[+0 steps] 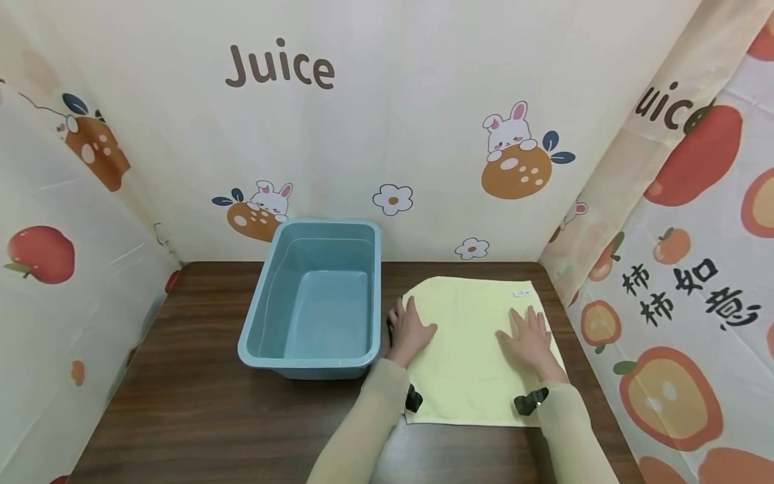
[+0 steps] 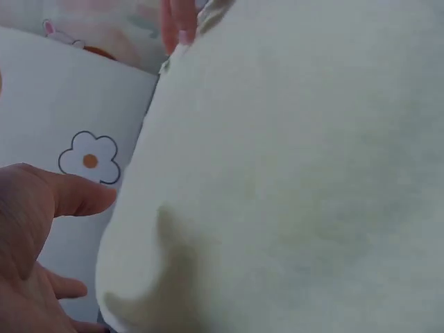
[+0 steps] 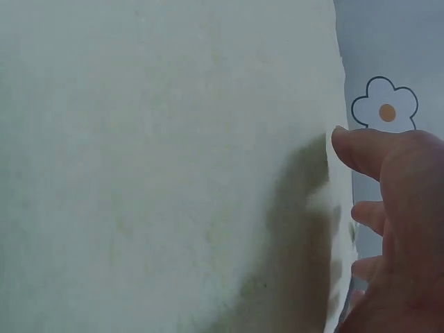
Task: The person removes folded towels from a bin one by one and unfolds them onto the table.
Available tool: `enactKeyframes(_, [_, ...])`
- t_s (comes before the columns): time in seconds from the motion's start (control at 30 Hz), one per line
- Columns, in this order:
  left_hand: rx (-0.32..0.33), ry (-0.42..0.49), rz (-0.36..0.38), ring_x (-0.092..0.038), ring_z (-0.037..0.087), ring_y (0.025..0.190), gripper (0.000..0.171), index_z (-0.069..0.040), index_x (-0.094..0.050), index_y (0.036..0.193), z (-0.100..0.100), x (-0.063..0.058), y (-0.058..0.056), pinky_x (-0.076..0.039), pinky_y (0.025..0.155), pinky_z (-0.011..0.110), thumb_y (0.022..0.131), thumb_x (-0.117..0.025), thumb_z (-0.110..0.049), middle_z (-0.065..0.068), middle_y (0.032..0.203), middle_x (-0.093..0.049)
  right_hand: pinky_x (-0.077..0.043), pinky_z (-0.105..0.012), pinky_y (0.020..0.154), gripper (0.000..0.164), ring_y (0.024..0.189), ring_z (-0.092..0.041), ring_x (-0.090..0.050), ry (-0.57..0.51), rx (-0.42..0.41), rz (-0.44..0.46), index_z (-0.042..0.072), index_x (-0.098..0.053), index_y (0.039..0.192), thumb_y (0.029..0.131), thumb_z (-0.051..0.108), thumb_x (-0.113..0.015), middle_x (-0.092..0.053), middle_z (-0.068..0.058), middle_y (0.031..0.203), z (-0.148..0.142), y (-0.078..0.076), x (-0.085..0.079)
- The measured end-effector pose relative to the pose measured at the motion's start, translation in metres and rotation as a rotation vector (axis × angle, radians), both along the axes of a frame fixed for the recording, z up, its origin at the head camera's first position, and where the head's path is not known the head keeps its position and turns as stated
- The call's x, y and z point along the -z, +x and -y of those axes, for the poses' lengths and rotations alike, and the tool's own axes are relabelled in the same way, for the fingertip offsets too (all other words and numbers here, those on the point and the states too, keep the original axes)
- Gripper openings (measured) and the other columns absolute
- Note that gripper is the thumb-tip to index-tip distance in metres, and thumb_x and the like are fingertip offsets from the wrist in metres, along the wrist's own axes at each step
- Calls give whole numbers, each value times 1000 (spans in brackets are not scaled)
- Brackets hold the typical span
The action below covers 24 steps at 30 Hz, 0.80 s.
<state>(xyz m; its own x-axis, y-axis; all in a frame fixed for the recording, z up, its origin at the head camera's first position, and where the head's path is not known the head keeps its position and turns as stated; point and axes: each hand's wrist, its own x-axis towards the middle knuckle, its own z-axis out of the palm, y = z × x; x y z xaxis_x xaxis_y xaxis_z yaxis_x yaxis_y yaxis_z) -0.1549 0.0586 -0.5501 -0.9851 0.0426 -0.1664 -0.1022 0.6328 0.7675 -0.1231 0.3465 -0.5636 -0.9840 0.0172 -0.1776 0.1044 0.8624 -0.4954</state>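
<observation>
A pale yellow towel (image 1: 465,356) lies spread out flat on the dark wooden table, with a small white label (image 1: 522,294) near its far right corner. At the towel's left edge is my left hand (image 1: 411,334), thumb spread over the cloth and the other fingers along the border. My right hand (image 1: 532,343) is over the right part of the towel, fingers spread towards the far edge. In the left wrist view the thumb (image 2: 83,196) stands apart from the fingers. The right wrist view shows the right thumb (image 3: 364,149) extended above the cloth, its shadow falling on it.
A blue plastic basin (image 1: 308,363) stands left of the towel, close to my left hand. Printed curtains hang behind the table (image 1: 181,403) and on both sides. A dark wrist device (image 1: 531,401) sits at each sleeve cuff.
</observation>
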Motion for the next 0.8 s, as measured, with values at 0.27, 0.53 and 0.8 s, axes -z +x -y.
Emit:
enactKeyframes(0.27, [-121, 301, 62, -36, 36, 129, 76, -13, -42, 150, -5, -13, -21, -34, 105, 50, 85, -78, -29, 18, 144, -36, 13, -78, 98, 87, 140, -55, 24, 3, -14, 115, 0, -12, 157, 99, 51, -52, 21, -35, 155, 3, -10, 4])
enactKeyframes(0.53, [-51, 643, -93, -38, 36, 138, 55, -3, -53, 139, -6, -13, -31, -35, 110, 47, 88, -73, -6, 17, 147, -34, 15, -78, 98, 86, 139, -55, 24, -7, -19, 93, 0, -13, 157, 100, 49, -53, 21, -34, 156, 4, -10, 5])
enactKeyframes(0.8, [150, 21, -139, -20, 35, 147, 67, -13, -50, 146, -4, -5, -26, -22, 112, 59, 87, -77, -26, 12, 161, -24, 16, -77, 98, 84, 140, -54, 23, 0, -16, 73, 2, -14, 158, 100, 49, -53, 19, -33, 157, 3, -9, 7])
